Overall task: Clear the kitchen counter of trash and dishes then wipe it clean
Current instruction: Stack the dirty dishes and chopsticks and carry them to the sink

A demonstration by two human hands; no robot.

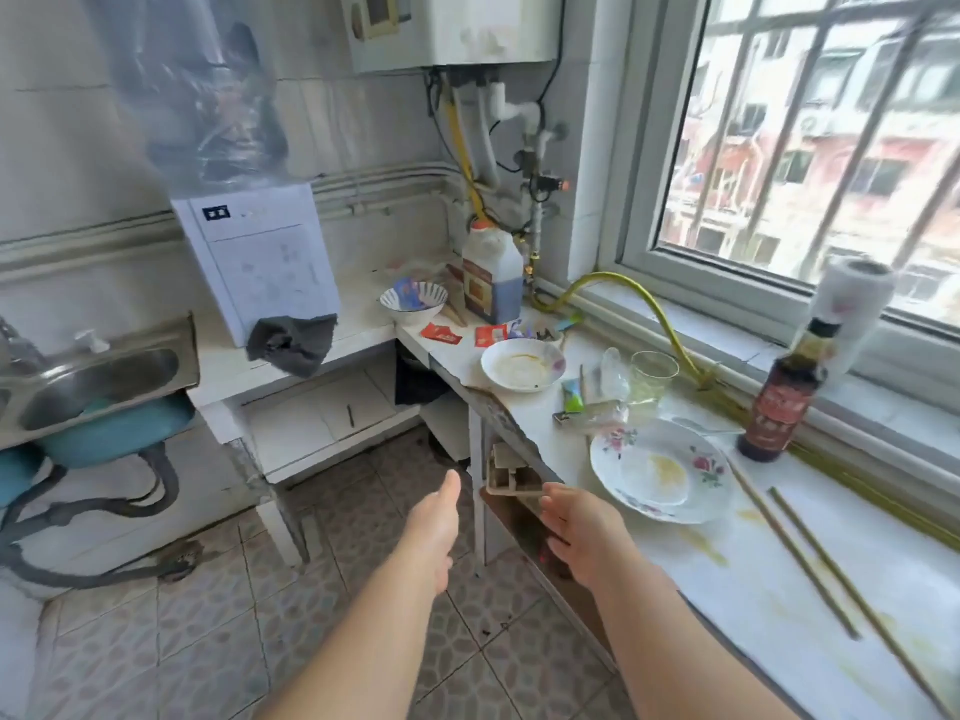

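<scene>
Kitchen bench (pixel 753 589) uncleared: floral plate (pixel 657 472), chopsticks (pixel 800 558) right of right hand (pixel 582 532), wrappers (pixel 440 333) farther ahead. Right hand and left hand (pixel 434 522) empty, fingers loose. Wiping undone.

just past my right hand (pixel 582 532) a soiled flowered plate (pixel 660 470) lies flat on the stained white counter (pixel 779 615), two chopsticks (pixel 797 553) farther right.

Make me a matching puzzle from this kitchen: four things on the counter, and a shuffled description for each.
Things:
1 floral plate
2 grey cloth
3 sauce bottle
4 drinking glass

Descriptions:
a hanging over the counter edge
b smeared yellow in the middle
c see-through, upright
d dark, with a red label

Pairs: 1-b, 2-a, 3-d, 4-c
</scene>
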